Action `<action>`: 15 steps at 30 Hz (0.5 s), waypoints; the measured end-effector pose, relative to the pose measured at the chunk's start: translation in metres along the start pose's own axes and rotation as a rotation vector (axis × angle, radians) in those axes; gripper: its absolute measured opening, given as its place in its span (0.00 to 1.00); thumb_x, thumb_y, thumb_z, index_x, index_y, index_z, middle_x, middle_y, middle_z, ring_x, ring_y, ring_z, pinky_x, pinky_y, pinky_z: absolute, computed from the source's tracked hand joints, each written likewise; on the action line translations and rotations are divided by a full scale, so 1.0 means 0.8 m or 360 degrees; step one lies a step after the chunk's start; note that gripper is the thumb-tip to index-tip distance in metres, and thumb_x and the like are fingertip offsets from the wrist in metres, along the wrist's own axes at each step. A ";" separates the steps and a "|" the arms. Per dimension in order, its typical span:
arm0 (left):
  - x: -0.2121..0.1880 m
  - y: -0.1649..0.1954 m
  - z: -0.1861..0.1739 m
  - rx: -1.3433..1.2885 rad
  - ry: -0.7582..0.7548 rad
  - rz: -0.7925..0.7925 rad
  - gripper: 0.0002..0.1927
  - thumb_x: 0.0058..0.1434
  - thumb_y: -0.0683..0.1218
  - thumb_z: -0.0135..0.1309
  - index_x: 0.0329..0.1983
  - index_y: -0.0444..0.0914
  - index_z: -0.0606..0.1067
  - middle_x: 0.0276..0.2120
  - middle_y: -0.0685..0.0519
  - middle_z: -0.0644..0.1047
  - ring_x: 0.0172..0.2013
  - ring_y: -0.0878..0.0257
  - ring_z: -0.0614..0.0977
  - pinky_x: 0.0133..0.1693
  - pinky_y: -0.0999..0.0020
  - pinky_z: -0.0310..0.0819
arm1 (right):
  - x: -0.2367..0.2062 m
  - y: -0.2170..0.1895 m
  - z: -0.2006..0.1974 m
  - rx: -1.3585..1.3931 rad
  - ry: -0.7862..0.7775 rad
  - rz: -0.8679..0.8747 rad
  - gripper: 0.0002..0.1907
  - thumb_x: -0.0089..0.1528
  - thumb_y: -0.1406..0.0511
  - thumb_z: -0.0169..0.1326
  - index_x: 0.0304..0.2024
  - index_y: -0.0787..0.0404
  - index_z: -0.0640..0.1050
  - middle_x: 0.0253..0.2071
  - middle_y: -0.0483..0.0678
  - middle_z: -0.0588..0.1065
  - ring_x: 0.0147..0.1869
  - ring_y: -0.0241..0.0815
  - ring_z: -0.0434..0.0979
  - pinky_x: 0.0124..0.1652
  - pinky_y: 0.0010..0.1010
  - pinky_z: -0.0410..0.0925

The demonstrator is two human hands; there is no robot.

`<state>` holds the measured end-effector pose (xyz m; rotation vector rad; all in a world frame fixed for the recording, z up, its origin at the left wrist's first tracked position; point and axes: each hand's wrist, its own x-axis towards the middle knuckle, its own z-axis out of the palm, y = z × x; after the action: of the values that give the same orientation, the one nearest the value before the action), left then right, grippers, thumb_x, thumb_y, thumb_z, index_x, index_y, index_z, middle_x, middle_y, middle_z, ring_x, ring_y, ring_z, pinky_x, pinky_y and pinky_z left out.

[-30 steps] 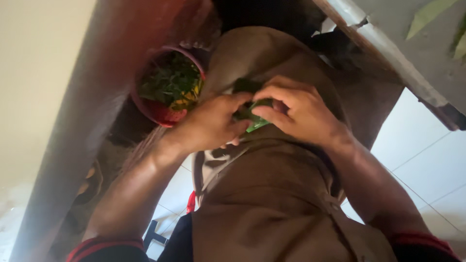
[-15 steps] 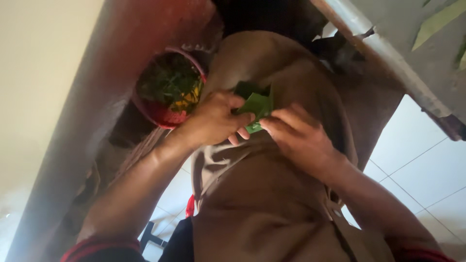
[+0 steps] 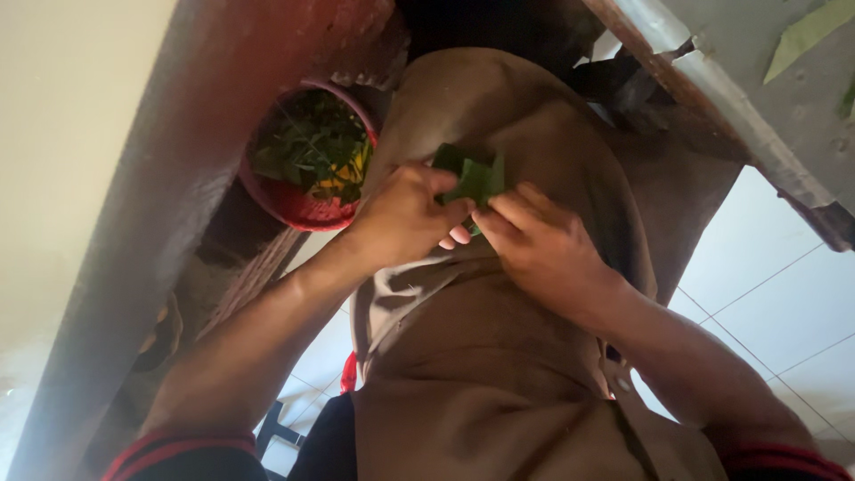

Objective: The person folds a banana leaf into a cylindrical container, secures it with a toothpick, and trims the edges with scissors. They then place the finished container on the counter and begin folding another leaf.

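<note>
Both hands meet over the lap, on the brown cloth (image 3: 499,374). The left hand (image 3: 405,223) pinches a folded green leaf (image 3: 476,176) between thumb and fingers; the right hand (image 3: 543,249) presses its fingertips together on the leaf's lower edge. To fold it well, I'd judge, the left grip should hold the crease firm while the right smooths gently, lest the leaf tear. A red bowl (image 3: 294,207) of greens sits just beside the left hand.
</note>
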<state>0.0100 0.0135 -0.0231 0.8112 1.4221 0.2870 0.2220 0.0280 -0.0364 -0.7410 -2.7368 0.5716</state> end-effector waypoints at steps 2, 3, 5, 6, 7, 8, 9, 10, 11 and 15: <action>-0.002 0.002 -0.002 0.0063 -0.0039 -0.0089 0.10 0.64 0.44 0.53 0.41 0.31 0.80 0.27 0.48 0.84 0.26 0.64 0.86 0.30 0.69 0.82 | 0.002 0.002 0.000 0.0257 -0.0080 0.0086 0.15 0.56 0.74 0.58 0.47 0.63 0.81 0.44 0.50 0.76 0.47 0.48 0.80 0.42 0.33 0.75; -0.001 0.002 -0.003 0.0095 -0.0057 -0.0126 0.10 0.64 0.44 0.53 0.40 0.31 0.80 0.27 0.47 0.84 0.26 0.62 0.86 0.29 0.67 0.82 | 0.004 0.005 0.000 0.0378 -0.0118 0.0127 0.14 0.58 0.75 0.58 0.47 0.63 0.82 0.44 0.50 0.77 0.45 0.46 0.80 0.42 0.32 0.75; -0.002 0.001 -0.006 0.0280 -0.0176 -0.0003 0.09 0.62 0.43 0.54 0.38 0.32 0.80 0.27 0.49 0.84 0.27 0.64 0.87 0.31 0.69 0.82 | 0.009 0.011 -0.002 0.0652 -0.0097 0.0339 0.07 0.61 0.70 0.61 0.42 0.60 0.83 0.40 0.48 0.78 0.42 0.43 0.81 0.41 0.31 0.75; -0.003 -0.001 -0.009 0.0379 -0.0228 0.0058 0.08 0.61 0.42 0.54 0.37 0.33 0.80 0.28 0.49 0.84 0.27 0.64 0.87 0.32 0.69 0.82 | 0.011 0.015 -0.003 0.0792 -0.0080 0.0440 0.04 0.62 0.68 0.63 0.40 0.58 0.83 0.38 0.46 0.79 0.40 0.42 0.81 0.40 0.31 0.75; -0.003 -0.002 -0.011 0.0358 -0.0239 0.0076 0.07 0.62 0.42 0.53 0.36 0.32 0.78 0.28 0.49 0.84 0.28 0.64 0.88 0.32 0.68 0.83 | 0.013 0.019 -0.005 0.0823 -0.0113 0.0407 0.04 0.62 0.68 0.63 0.39 0.59 0.83 0.38 0.47 0.79 0.40 0.42 0.81 0.40 0.32 0.74; -0.004 -0.004 -0.011 0.0336 -0.0257 0.0089 0.07 0.63 0.41 0.53 0.34 0.31 0.76 0.28 0.49 0.83 0.29 0.63 0.88 0.32 0.67 0.84 | 0.015 0.023 -0.008 0.0858 -0.0150 0.0380 0.03 0.61 0.68 0.62 0.38 0.60 0.83 0.38 0.47 0.79 0.40 0.42 0.81 0.39 0.32 0.74; -0.004 -0.006 -0.011 0.0314 -0.0278 0.0104 0.08 0.63 0.41 0.52 0.32 0.30 0.74 0.28 0.48 0.83 0.31 0.63 0.89 0.32 0.65 0.84 | 0.017 0.026 -0.010 0.0890 -0.0185 0.0357 0.03 0.61 0.68 0.62 0.38 0.60 0.83 0.37 0.47 0.79 0.40 0.43 0.80 0.39 0.33 0.73; -0.003 -0.008 -0.012 0.0370 -0.0255 0.0186 0.08 0.63 0.40 0.52 0.31 0.30 0.74 0.28 0.47 0.82 0.32 0.62 0.89 0.33 0.64 0.83 | 0.018 0.029 -0.011 0.0908 -0.0162 0.0302 0.04 0.61 0.68 0.62 0.38 0.61 0.83 0.37 0.47 0.79 0.40 0.44 0.80 0.40 0.34 0.73; -0.005 -0.009 -0.012 0.0424 -0.0231 0.0268 0.08 0.63 0.40 0.52 0.30 0.30 0.74 0.28 0.46 0.82 0.32 0.61 0.89 0.34 0.62 0.83 | 0.019 0.032 -0.013 0.0927 -0.0140 0.0246 0.04 0.60 0.69 0.62 0.38 0.61 0.83 0.37 0.48 0.79 0.41 0.45 0.80 0.41 0.35 0.72; -0.007 -0.013 -0.011 0.0649 -0.0123 0.0582 0.05 0.61 0.40 0.54 0.31 0.32 0.76 0.29 0.44 0.83 0.34 0.53 0.86 0.37 0.57 0.78 | 0.021 0.037 -0.010 0.1041 -0.0126 0.0206 0.04 0.60 0.71 0.62 0.38 0.61 0.83 0.36 0.47 0.80 0.39 0.44 0.79 0.40 0.33 0.72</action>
<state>-0.0025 0.0054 -0.0247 1.4074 1.2705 0.2418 0.2232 0.0632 -0.0395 -0.7239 -2.3331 1.4486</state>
